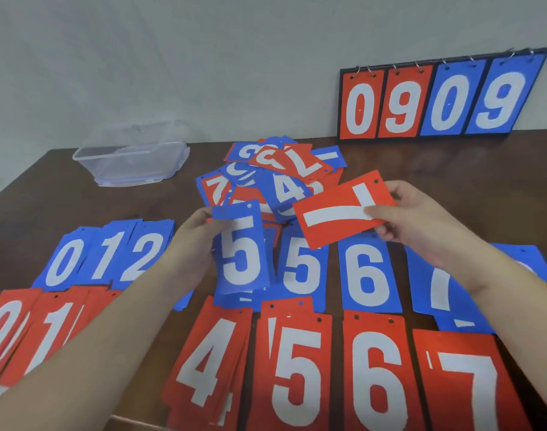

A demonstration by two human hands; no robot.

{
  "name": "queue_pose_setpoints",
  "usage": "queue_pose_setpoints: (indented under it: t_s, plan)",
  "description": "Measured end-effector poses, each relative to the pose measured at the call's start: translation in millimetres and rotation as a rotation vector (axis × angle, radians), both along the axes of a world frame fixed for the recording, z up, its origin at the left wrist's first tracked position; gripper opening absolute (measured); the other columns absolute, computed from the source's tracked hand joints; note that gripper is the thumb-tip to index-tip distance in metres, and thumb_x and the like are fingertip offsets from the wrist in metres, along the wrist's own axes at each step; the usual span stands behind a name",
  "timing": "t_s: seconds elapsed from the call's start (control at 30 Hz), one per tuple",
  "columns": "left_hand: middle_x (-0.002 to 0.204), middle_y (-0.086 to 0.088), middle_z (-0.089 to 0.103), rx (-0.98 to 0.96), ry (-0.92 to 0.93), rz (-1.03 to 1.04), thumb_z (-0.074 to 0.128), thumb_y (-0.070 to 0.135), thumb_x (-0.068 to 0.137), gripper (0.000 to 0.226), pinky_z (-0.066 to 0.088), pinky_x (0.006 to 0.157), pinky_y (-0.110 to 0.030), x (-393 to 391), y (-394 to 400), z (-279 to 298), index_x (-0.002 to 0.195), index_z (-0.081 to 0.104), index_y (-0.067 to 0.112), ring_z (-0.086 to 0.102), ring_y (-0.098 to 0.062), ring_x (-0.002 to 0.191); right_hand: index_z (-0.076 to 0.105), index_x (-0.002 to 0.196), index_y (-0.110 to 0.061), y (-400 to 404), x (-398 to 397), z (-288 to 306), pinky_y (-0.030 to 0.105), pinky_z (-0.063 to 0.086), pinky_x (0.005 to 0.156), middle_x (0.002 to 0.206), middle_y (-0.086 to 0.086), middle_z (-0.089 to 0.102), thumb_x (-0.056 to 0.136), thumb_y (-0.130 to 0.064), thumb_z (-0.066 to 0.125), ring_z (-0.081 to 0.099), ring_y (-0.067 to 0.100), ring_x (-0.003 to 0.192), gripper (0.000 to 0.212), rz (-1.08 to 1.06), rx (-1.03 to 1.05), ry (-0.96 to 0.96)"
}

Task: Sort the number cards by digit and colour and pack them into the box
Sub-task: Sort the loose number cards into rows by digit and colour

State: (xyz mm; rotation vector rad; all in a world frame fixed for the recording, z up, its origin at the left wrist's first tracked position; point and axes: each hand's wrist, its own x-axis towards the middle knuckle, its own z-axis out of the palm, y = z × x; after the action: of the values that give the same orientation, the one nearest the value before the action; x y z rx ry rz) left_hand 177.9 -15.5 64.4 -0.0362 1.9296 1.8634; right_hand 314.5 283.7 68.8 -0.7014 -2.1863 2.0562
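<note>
blue 5 card (241, 253), red 1 card (340, 209) in hands

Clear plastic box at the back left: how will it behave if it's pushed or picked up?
The clear plastic box looks thin-walled and appears to hold nothing, so it is probably light. On the smooth wooden table it would likely slide rather than tip, since it is low and wide. The walls may flex a little under a one-sided grip.

cards (368, 293): we see matt, faintly grainy plastic-like sheet
box (132, 160): clear, glossy plastic
surface (452, 169): dark wood, we note a slight sheen
rings (357, 70): shiny metal
</note>
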Motion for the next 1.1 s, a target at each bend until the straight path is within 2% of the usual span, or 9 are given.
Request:
queue_pose_setpoints:
  t_s: [0.17,0.3,0.43,0.53,0.6,0.73,0.87,0.93,1.1]
  plan:
    - [0.106,-0.005,0.077,-0.067,0.008,-0.092,0.068,0.014,0.095,0.021,0.058,0.089,-0.055,15.1,24.7,-6.2,0.112,0.058,0.019,0.075,-0.028,0.096,0.064,0.119,-0.019,14.2,20.8,-3.5,0.023,0.041,0.056,0.062,-0.006,0.057,0.095,-0.018,0.069,0.046,0.006,0.052,0.025,-0.031,0.032,0.03]
    - [0.111,-0.004,0.075,-0.161,0.052,-0.218,0.067,0.016,0.096,0.024,0.06,0.087,-0.05,22.2,55.2,-5.1,0.117,0.056,0.019,0.075,-0.024,0.094,0.066,0.121,-0.023,25.2,34.0,-6.0,0.023,0.039,0.057,0.057,-0.014,0.055,0.096,-0.017,0.067,0.043,0.004,0.049,0.026,-0.062,0.019,0.056]
    - [0.119,-0.003,0.07,-0.241,0.074,-0.294,0.07,0.019,0.095,0.033,0.062,0.082,-0.049,19.7,80.1,-6.7,0.124,0.054,0.022,0.075,-0.021,0.094,0.065,0.12,-0.024,33.8,43.8,-12.0,0.027,0.046,0.062,0.081,-0.004,0.068,0.094,-0.013,0.068,0.06,0.012,0.067,0.028,-0.142,-0.023,0.078]
    - [0.11,-0.002,0.071,-0.297,0.153,-0.333,0.067,0.015,0.096,0.033,0.062,0.064,-0.032,19.4,91.9,-9.3,0.124,0.052,0.021,0.075,-0.017,0.083,0.062,0.119,-0.023,37.6,51.6,-14.5,0.03,0.057,0.071,0.099,0.002,0.076,0.096,-0.013,0.066,0.075,0.019,0.09,0.026,-0.18,-0.082,0.062]
    - [0.104,-0.002,0.068,-0.465,0.354,-0.372,0.067,0.014,0.096,0.03,0.052,0.053,-0.022,19.2,95.3,-13.6,0.12,0.053,0.025,0.069,-0.014,0.079,0.061,0.118,-0.025,39.0,56.5,-15.7,0.033,0.06,0.074,0.1,0.001,0.077,0.096,-0.013,0.066,0.076,0.019,0.092,0.026,-0.193,-0.096,0.055]
    - [0.092,-0.004,0.062,-0.77,0.638,-0.456,0.069,0.02,0.093,0.03,0.047,0.062,-0.031,15.1,93.4,-27.6,0.111,0.052,0.036,0.059,-0.021,0.078,0.062,0.119,-0.025,43.9,65.0,-19.2,0.037,0.059,0.075,0.105,0.006,0.076,0.096,-0.011,0.066,0.075,0.023,0.095,0.027,-0.207,-0.102,0.053]
    - [0.137,0.004,0.049,-0.985,0.865,-0.444,0.073,0.025,0.088,0.042,0.035,0.105,-0.042,16.5,93.4,-33.1,0.126,0.057,0.032,0.041,-0.023,0.129,0.061,0.12,-0.025,48.5,73.6,-20.0,0.042,0.06,0.079,0.106,0.008,0.076,0.097,-0.012,0.065,0.075,0.024,0.096,0.027,-0.183,-0.07,0.039]
    - [0.144,0.004,0.041,-0.996,0.888,-0.429,0.075,0.025,0.087,0.047,0.027,0.111,-0.045,19.1,94.1,-32.2,0.129,0.056,0.033,0.032,-0.023,0.137,0.061,0.12,-0.026,50.7,77.7,-19.8,0.04,0.06,0.077,0.105,0.008,0.076,0.098,-0.013,0.063,0.075,0.024,0.096,0.026,-0.168,-0.058,0.03]
    - [0.137,0.005,0.047,-0.859,0.962,-0.368,0.071,0.023,0.089,0.031,0.029,0.108,-0.046,35.9,92.5,-34.6,0.118,0.063,0.029,0.037,-0.022,0.132,0.062,0.116,-0.035,52.1,89.2,-19.9,0.04,0.059,0.077,0.1,0.002,0.077,0.1,-0.017,0.061,0.074,0.022,0.096,0.025,-0.129,-0.002,0.013]
